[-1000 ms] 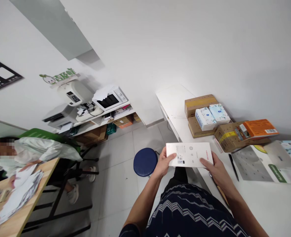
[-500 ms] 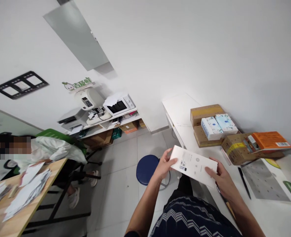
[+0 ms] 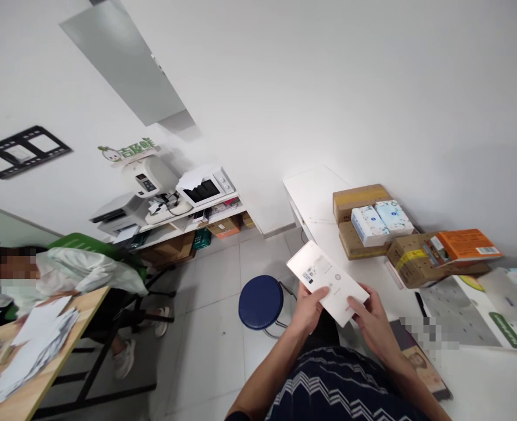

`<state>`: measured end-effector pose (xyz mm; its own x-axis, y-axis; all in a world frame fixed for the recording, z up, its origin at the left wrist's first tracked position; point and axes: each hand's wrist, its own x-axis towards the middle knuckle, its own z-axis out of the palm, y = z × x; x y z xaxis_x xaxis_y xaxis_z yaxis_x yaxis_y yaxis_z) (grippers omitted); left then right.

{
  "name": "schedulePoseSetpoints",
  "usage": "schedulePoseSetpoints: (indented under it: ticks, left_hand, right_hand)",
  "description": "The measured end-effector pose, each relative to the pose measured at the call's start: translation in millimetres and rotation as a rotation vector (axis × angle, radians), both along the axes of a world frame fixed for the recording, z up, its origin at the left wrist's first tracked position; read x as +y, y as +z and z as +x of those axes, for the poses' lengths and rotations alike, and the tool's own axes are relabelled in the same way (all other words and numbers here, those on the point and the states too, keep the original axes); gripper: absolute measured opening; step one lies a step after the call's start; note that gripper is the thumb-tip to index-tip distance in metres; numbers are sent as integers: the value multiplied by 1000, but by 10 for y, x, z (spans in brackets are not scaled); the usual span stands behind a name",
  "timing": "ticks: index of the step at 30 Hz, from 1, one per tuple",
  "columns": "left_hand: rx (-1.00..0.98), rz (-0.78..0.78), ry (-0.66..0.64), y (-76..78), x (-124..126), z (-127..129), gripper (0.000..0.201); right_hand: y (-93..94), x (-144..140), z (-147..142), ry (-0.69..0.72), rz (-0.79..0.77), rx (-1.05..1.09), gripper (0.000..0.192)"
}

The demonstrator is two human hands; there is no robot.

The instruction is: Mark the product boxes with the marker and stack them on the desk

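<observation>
Clearly light, stiff white box [image 3: 327,282] — left hand [image 3: 309,308] and right hand [image 3: 371,316] pinch its near end, fingers closed on it. Smooth card, likely slippery — grip the long edges.

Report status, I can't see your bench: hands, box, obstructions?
Left hand and right hand both grip the flat white box, tilted, above the lap. White table beside, blue stool below. Nothing blocking.

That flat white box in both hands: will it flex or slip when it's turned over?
The flat white box looks rigid: its edges stay straight though held only at its near end. The left hand and right hand pinch it without strain, so it is probably light. Its smooth face may be somewhat slippery.
</observation>
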<state>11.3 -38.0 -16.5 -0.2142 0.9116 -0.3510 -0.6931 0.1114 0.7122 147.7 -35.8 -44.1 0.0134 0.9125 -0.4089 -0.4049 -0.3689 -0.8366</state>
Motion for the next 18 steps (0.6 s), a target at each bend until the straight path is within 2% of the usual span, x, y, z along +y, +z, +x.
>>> schedulePoseSetpoints:
  ticks: [4,8,11,15,18]
  left_hand:
    - [55,-27,32,33,41,-161,63]
    - [113,-32,8,59,69,-275,62]
    - [133,-30,-16,74,77,-290,61]
    - [154,-27,-52,73,69,-261,59]
    - [193,-8,-25,19,63,-209,60]
  right_hand:
    - [8,-12,87,78,57,-6,48]
    - [-9,-8,117,100,77,106,39]
    - [-28,-11,112,133,68,105,36]
    - [-63,-29,108,144,70,64,40]
    - [-134,-60,102,196,160,-175,53]
